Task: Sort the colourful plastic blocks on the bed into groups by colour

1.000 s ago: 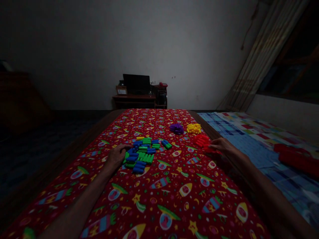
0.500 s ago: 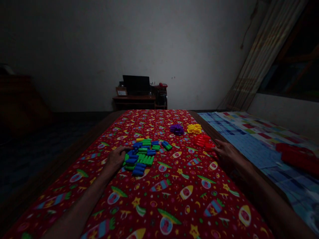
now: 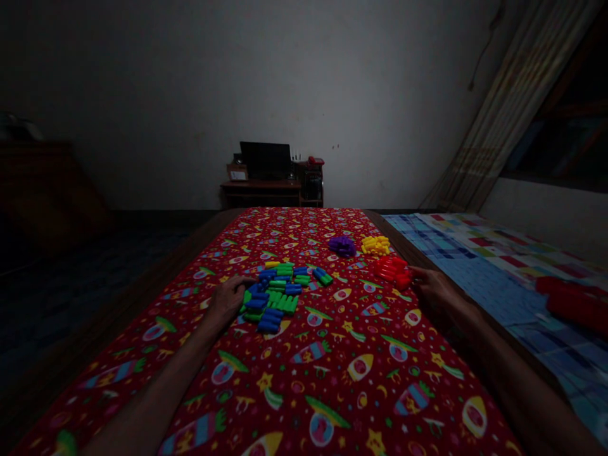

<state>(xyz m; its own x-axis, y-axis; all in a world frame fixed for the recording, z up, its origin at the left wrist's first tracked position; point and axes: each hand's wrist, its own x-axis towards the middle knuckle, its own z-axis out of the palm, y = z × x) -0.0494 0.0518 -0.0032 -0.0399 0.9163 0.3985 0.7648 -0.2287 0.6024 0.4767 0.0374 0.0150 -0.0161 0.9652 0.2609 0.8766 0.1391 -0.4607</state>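
Observation:
My left hand point(image 3: 228, 297) rests at the left edge of a loose pile of blue and green bullet-shaped plastic pieces point(image 3: 280, 301). Its fingers reach out over the nearest pieces, and their undersides are hidden. At the right edge of the table, my right hand point(image 3: 436, 286) lies beside a heap of red pieces point(image 3: 392, 270). Its fingers stretch toward the heap, and nothing can be made out in them. Farther back are a purple heap point(image 3: 342, 246) and a yellow heap point(image 3: 375, 245). One yellow piece point(image 3: 272, 264) lies at the back of the blue-green pile.
A red patterned cloth point(image 3: 327, 361) covers the long table. Against the far wall is a small desk point(image 3: 261, 185) with a dark monitor point(image 3: 265, 159). To the right, lower down, lie a checked blue mat point(image 3: 427, 247) and a red bundle point(image 3: 574, 304). The room is dim.
The view has turned slightly left, so everything sits a little farther right. My right fingertips are still by the red heap; my left hand remains at the blue-green pile.

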